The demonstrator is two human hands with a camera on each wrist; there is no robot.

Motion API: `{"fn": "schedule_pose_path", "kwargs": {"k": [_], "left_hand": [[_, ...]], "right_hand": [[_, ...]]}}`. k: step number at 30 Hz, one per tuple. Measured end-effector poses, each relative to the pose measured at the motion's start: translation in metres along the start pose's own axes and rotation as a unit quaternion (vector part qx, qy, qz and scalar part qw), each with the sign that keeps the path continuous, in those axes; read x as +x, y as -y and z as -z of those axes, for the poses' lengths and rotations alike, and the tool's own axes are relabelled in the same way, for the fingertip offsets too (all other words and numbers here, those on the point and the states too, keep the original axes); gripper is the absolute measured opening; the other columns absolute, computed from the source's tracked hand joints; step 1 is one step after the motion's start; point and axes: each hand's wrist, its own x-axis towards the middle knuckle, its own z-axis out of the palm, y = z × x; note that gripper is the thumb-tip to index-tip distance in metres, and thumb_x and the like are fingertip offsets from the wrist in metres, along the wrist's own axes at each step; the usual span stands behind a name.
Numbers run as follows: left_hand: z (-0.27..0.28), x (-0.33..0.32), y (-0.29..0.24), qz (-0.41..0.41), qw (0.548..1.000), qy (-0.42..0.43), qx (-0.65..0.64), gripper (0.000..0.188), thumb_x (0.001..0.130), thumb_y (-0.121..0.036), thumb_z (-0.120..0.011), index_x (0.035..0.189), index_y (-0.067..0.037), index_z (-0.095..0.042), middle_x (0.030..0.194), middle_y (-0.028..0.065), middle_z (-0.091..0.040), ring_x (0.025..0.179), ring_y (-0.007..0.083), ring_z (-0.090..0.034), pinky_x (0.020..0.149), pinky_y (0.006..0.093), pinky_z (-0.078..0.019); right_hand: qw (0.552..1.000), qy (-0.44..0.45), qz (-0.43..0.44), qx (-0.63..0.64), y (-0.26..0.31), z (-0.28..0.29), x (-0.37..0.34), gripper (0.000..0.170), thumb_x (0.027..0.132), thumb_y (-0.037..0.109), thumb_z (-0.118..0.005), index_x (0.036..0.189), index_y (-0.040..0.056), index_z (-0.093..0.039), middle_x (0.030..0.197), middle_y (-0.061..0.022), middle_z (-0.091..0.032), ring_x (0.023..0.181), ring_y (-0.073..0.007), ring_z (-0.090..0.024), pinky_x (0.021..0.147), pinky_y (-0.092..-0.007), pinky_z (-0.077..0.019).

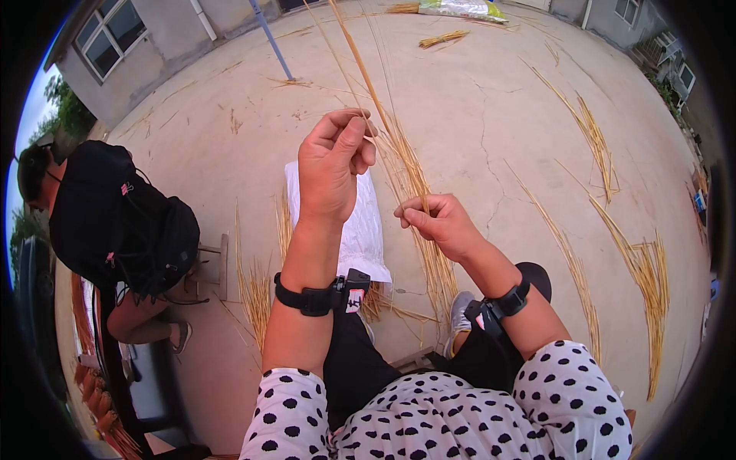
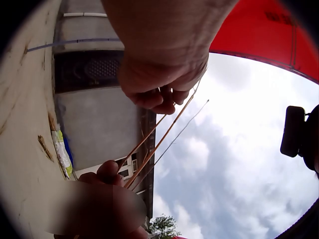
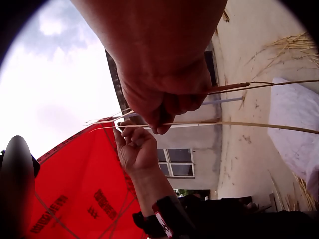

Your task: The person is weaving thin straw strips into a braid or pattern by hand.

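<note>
My left hand [image 1: 331, 169], raised in the head view, pinches thin pale straw stalks [image 1: 406, 165] between thumb and fingers. Lower and to the right, my right hand [image 1: 446, 224] grips the same slanting group of stalks, whose long ends run up past both hands. In the left wrist view a few separate stems [image 2: 162, 138] stretch between the hands against the sky. The right wrist view shows one long stem [image 3: 239, 124] passing beside my right fingers, while my left hand [image 3: 139, 152] is behind. Curled fingers hide the exact pinch points.
A white sack [image 1: 369, 222] lies on the concrete before me, with loose straw [image 1: 257, 303] beside it. More straw bundles [image 1: 648, 284] lie to the right. Another person with a black backpack [image 1: 123, 222] is at left, near a wooden stool [image 1: 218, 264]. A blue pole [image 1: 272, 42] stands ahead.
</note>
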Motion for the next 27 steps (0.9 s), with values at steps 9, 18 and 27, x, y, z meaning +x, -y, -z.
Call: {"fn": "schedule_pose_path", "kwargs": {"k": [9, 18, 27], "left_hand": [[0.005, -0.001, 0.005, -0.021, 0.999, 0.023, -0.025, 0.015, 0.089, -0.014, -0.056, 0.094, 0.0, -0.057, 0.083, 0.0088, -0.061, 0.063, 0.0113, -0.058, 0.053, 0.019, -0.0451], [0.007, 0.002, 0.005, -0.005, 1.0, 0.005, -0.015, 0.013, 0.092, -0.014, -0.049, 0.094, -0.001, -0.051, 0.086, 0.0135, -0.061, 0.066, 0.0164, -0.063, 0.054, 0.0221, -0.0495], [0.008, 0.002, 0.01, 0.027, 0.998, 0.013, -0.062, 0.018, 0.094, -0.016, -0.046, 0.103, -0.001, -0.045, 0.088, 0.017, -0.061, 0.071, 0.0158, -0.064, 0.056, 0.0211, -0.0508]], "right_hand": [[1.0, 0.017, -0.007, 0.019, 0.005, -0.001, -0.002, 0.018, 0.085, 0.016, -0.059, 0.095, 0.0024, -0.066, 0.073, 0.0029, -0.059, 0.051, 0.0, -0.036, 0.045, -0.0162, -0.0276], [0.999, 0.013, 0.005, 0.032, 0.005, 0.002, 0.0, 0.018, 0.086, 0.016, -0.059, 0.095, 0.0019, -0.065, 0.072, 0.0023, -0.058, 0.05, -0.0008, -0.035, 0.044, -0.0165, -0.0271], [0.998, 0.004, 0.009, 0.061, 0.008, 0.008, -0.003, 0.018, 0.085, 0.016, -0.059, 0.095, 0.0018, -0.065, 0.072, 0.0017, -0.058, 0.05, -0.0015, -0.035, 0.044, -0.0167, -0.0269]]}}
